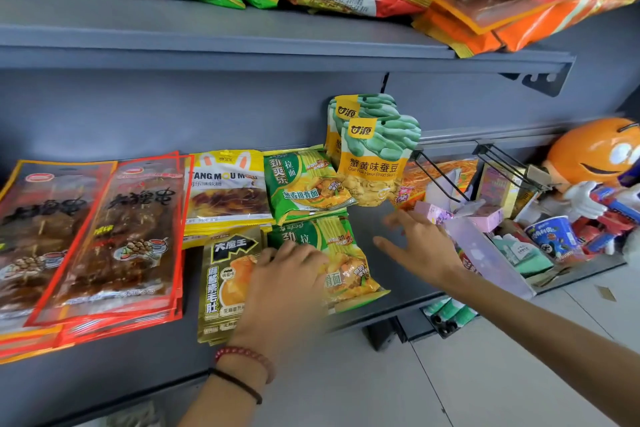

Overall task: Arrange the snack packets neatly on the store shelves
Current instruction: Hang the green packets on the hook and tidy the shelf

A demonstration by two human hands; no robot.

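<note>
Green noodle pkt [349, 263] at shelf [145, 350] lip; L hand [287, 274] flat on it, R hand [422, 243] spread, empty. My shove could drop it.

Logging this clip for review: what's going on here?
A person is tidying snack packets on a grey shelf. The left hand rests across the front green noodle packet and the yellow-green packet beside it. The right hand is open over bare shelf, holding nothing. Broad bean packets sit at the back.
</note>
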